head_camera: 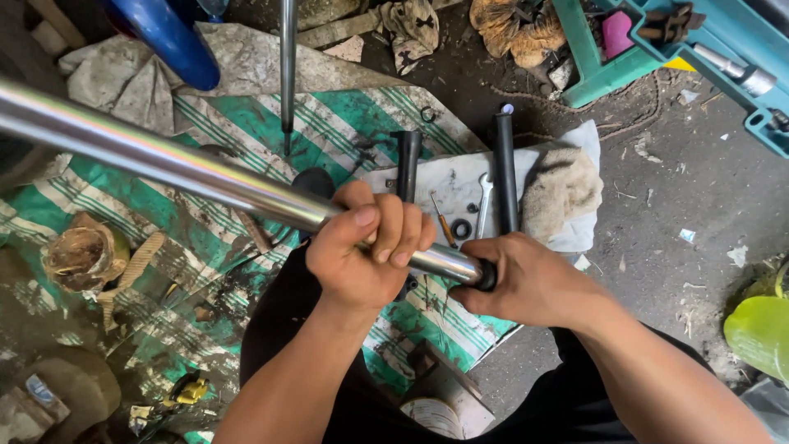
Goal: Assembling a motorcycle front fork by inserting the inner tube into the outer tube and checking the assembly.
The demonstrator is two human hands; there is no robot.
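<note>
A long shiny chrome tube (164, 160) runs from the upper left down to the middle of the view. My left hand (366, 251) is wrapped around it near its lower end. My right hand (526, 279) grips the black end piece (486, 275) at the tube's tip. Just beyond my hands, on a dirty white cloth (448, 185), lie two black tubes (505, 168), a small spanner (483, 201), a screwdriver (444, 222) and a black ring (462, 228).
A green-and-white striped sack (238, 123) covers the dirty ground. A thin metal rod (287, 66) stands at the top, beside a blue fender (168, 37). A teal toolbox (657, 45) sits top right, a green leaf (760, 333) at the right edge, rags (563, 189) around.
</note>
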